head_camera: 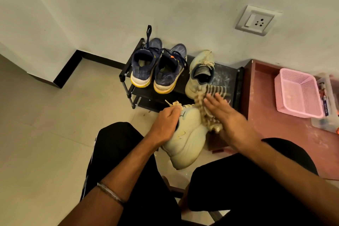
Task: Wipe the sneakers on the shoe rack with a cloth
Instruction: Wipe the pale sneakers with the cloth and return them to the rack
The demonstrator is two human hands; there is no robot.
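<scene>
wiping step: left hand (pixel 166 121) grips pale sneaker (pixel 185 139) held over lap, off rack (pixel 225 77); right hand (pixel 225 115) flat, fingers straight, pressing striped cloth (pixel 211 101) on it. next: likely turn shoe, wipe other side.

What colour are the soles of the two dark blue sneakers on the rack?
Yellow, with white above, on the blue sneakers; head view.

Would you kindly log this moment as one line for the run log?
left hand: grips cream sneaker | right hand: flat, presses striped cloth on it | rack: navy pair, second cream sneaker
</scene>
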